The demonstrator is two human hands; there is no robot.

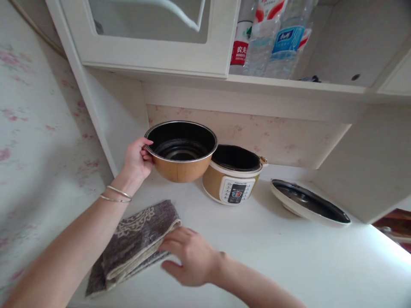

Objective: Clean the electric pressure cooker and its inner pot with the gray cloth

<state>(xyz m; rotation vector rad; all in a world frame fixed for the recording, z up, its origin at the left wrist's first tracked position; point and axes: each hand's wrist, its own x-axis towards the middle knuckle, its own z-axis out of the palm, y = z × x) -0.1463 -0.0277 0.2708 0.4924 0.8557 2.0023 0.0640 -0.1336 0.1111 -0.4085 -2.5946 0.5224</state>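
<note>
My left hand point(137, 159) grips the rim of a gold-brown inner pot point(180, 164) with a dark inside, holding it tilted above the white counter point(257, 248). Just right of it stands the rice cooker body point(233, 179), open, with a control panel on its front. My right hand point(189, 256) rests with its fingers pressed on the edge of a folded grey patterned cloth point(135, 244) lying on the counter near me. Two thin bangles sit on my left wrist.
The cooker's lid point(310, 203) lies upside down on the counter at the right. Overhead, a glass-fronted cabinet door point(150, 34) and a shelf with several plastic bottles point(272, 38). Flowered wall panel at the left.
</note>
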